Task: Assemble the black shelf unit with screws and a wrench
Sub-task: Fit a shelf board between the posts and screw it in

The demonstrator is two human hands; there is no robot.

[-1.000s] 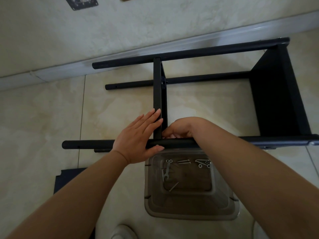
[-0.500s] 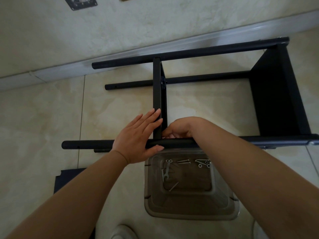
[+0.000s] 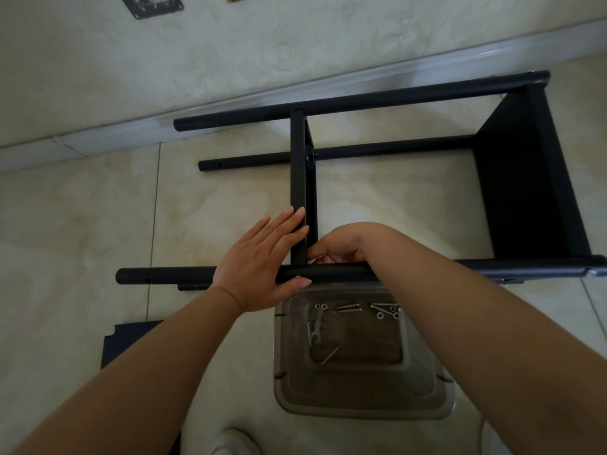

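While flat on its panel (image 3: 299, 178), left hand (image 3: 262, 261) against shelf unit (image 3: 525, 165).

Both forearms are bare from the lower frame edge to the wrists, with no sleeve, watch or bracelet on either. The bare left hand (image 3: 259, 262) has short, unpainted fingernails and no ring; the bare right hand (image 3: 341, 244) shows only its back and wrist. At the bottom edge sits what may be a pale rounded shoe toe (image 3: 235, 441), too cropped to be sure

shelf unit (image 3: 525, 178) blk, on side, floor | screws (image 3: 349, 308) + wrench (image 3: 317, 328) in tray
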